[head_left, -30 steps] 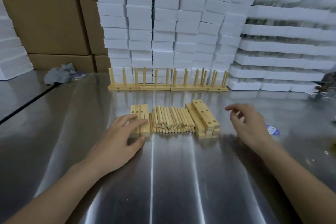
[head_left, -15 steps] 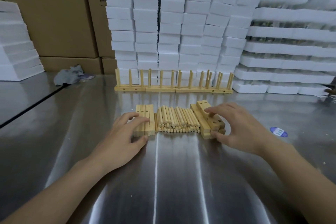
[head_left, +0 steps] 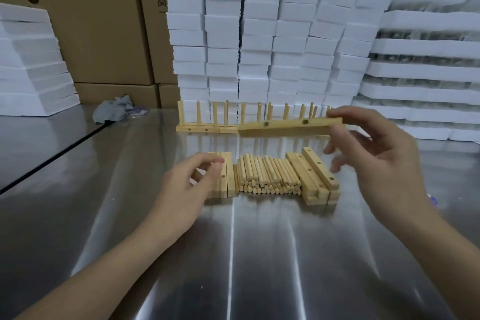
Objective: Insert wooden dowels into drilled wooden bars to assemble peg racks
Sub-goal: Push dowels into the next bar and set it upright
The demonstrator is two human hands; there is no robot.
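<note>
The only legible print is on the narrow cardboard box that stands against the white foam stacks. Dark Chinese characters run down its right edge. They read 区, an opening bracket, then 西区. The character above them is cut by the top of the frame. Just left of this box, a wider cardboard box carries large dark print turned sideways. It shows a dash and a capital P, with a cropped letter above. Far to the right of the narrow box, a blue-and-white sticker lies on the worktop, too small to read.
</note>
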